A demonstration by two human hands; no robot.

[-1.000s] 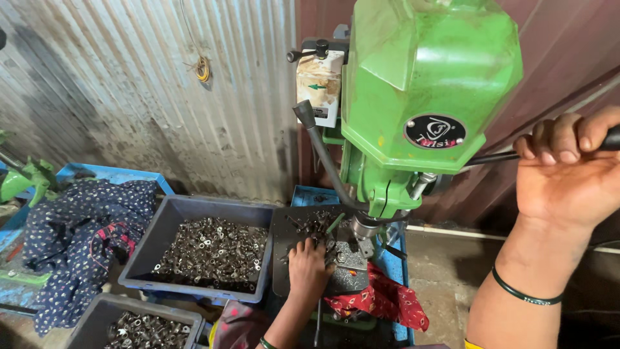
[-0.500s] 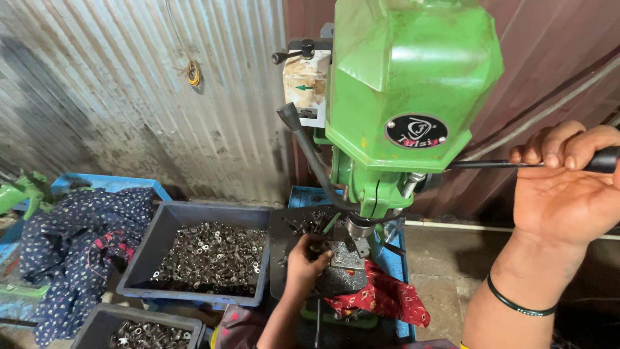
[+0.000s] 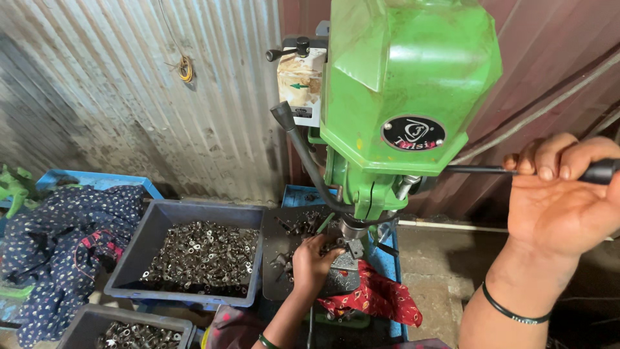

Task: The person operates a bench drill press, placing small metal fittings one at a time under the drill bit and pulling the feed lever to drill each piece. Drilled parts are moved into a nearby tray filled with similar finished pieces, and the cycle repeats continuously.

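A green drill press point(image 3: 407, 97) fills the upper middle of the head view. My right hand point(image 3: 562, 194) grips its black feed lever point(image 3: 600, 171) at the right, fingers curled over the bar. Below the spindle point(image 3: 352, 229), my left hand point(image 3: 310, 262) rests on the dark work table point(image 3: 278, 258), fingers closed over a small metal part under the drill. Whether the bit touches the part is hidden by the hand. Loose metal parts point(image 3: 297, 226) lie on the table beside it.
A grey bin point(image 3: 129, 268) of small metal parts stands at the left, another grey bin point(image 3: 84, 326) below it. A dark patterned cloth point(image 3: 58, 239) lies over a blue crate point(image 3: 97, 181). A red cloth point(image 3: 378, 297) sits under the table. Corrugated metal wall behind.
My right hand has pulled the feed lever lower. The view has shifted right, so the press sits further left. My left hand stays under the spindle.
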